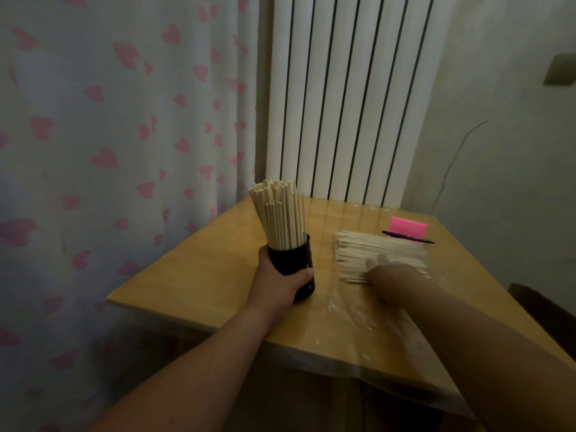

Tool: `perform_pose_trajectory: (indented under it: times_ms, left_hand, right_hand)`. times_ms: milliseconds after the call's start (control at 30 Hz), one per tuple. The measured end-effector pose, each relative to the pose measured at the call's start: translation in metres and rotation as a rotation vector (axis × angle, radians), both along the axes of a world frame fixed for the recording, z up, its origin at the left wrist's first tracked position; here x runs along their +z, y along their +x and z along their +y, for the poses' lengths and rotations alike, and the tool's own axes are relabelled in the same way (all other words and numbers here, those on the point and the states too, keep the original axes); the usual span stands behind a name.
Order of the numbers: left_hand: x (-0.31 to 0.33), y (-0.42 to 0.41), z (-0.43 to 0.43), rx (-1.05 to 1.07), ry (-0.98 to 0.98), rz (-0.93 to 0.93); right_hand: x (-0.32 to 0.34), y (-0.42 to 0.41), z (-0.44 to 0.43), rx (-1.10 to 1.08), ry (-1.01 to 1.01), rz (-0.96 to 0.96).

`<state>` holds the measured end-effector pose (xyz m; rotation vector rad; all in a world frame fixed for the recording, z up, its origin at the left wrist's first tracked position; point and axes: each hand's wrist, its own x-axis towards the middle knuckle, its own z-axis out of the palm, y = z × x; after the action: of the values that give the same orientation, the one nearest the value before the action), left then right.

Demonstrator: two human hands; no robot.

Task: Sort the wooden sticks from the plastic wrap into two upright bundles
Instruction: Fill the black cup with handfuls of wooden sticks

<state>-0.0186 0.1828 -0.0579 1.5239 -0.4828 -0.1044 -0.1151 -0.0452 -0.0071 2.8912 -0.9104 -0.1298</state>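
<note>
L hand (280, 280) wrapped round the black cup (297, 263), near the left edge of the table (193, 275). Cup holds the upright bundle (279, 213), tips fanning out a bit at the top. The rest, the loose sticks (371, 249), lie flat in the plastic wrap (358, 310), right of the cup & apart from it.

R hand (385, 268) is over/on the flat pile. Motion blur + film over it, so can't tell if it's pinching sticks or just lying flat.

Handling, my read: sticks are light, stiff, thin, prob snap if levered. They roll & slide on each other, so take a small batch mid-length w/ thumb opposing, not by the ends. Wrap is slick & floppy and will drag along. Cup looks top-heavy, so keep the L hand on it.

Unclear: no 2nd holder in frame; cup base hidden by the L hand; near ends of the pile hidden under the R hand. Pen (408, 237) & pink item (409, 226) sit behind the pile.
</note>
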Motion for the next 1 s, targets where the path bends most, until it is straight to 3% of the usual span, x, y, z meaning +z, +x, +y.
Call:
perform_pose_trajectory:
  times_ms: [333, 800, 1000]
  left_hand:
    - [0.001, 0.001, 0.0, -0.001, 0.024, -0.016]
    - [0.0, 0.001, 0.0, 0.01, 0.011, -0.012]
    - [0.0, 0.001, -0.001, -0.006, 0.013, -0.009]
  right_hand:
    - [0.011, -0.009, 0.015, 0.067, -0.069, 0.062]
    - [0.018, 0.0, 0.005, 0.243, -0.283, 0.398]
    - [0.011, -0.02, 0.004, 0.289, -0.273, 0.233]
